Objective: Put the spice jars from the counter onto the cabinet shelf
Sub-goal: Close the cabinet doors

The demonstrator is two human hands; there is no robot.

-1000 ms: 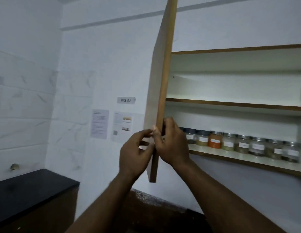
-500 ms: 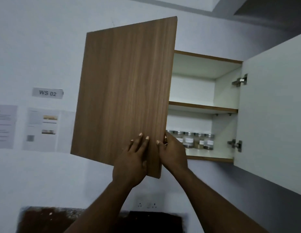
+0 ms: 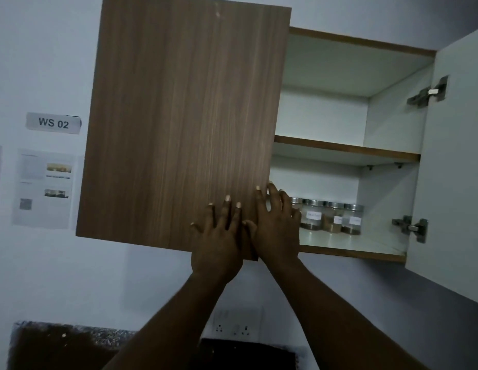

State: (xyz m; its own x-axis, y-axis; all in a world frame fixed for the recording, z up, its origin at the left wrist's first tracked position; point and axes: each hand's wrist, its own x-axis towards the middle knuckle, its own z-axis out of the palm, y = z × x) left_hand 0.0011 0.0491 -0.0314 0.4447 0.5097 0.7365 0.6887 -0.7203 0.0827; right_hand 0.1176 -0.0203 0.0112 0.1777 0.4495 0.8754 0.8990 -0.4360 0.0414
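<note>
Left cabinet door (image 3: 179, 116), part-closed: left grip (image 3: 219, 241) flat, open on its face, right grip (image 3: 278, 231) spread open at its edge; 4 spice jars (image 3: 331, 217) visible on lower shelf (image 3: 339, 241); risk: closing door likely pinches right fingers.

The left forearm (image 3: 163, 324) and the right forearm (image 3: 339, 316) are bare along all their visible length, up from the lower edge of the view. The left hand (image 3: 219, 244) and the right hand (image 3: 278, 231) are bare too. The fingers (image 3: 227, 210) are long and slender, with short, rounded nails (image 3: 227, 198) that show pale in the dim light.
</note>
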